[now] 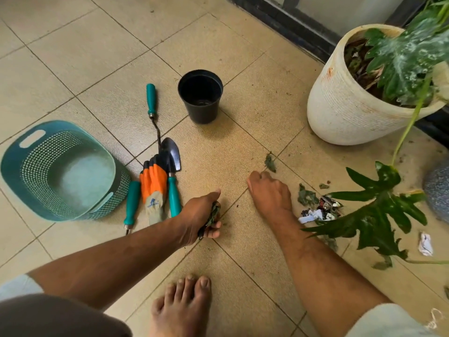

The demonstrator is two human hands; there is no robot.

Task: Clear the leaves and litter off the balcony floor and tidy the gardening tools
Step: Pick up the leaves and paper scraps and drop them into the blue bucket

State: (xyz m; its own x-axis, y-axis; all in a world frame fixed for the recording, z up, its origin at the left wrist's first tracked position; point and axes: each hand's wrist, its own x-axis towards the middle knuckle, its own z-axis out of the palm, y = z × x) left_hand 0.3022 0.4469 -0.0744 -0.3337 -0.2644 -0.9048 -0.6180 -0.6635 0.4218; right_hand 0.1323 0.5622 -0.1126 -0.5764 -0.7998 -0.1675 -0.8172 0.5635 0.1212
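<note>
Already the left grip (201, 217) clutches a wad of dark, wilted leaves (212, 216); the right grip (268, 190), fingers curled, pinches a shrivelled green leaf (270, 162) on the floor.

Home balcony: tiled floor (102, 57), potted plant (369, 93) (gardening tools (155, 166) nearby).

The person is wearing short, pale grey-white sleeves (18, 287) that are ending above the elbows, leaving both forearms bare. The right sleeve (391, 322) is showing a small white printed mark near its edge. Dark brownish-grey clothing (56, 317) is covering the knee at lower left. Both hands are bare, wearing no gloves, rings or watch, and the foot (182, 307) is going without a shoe.
</note>
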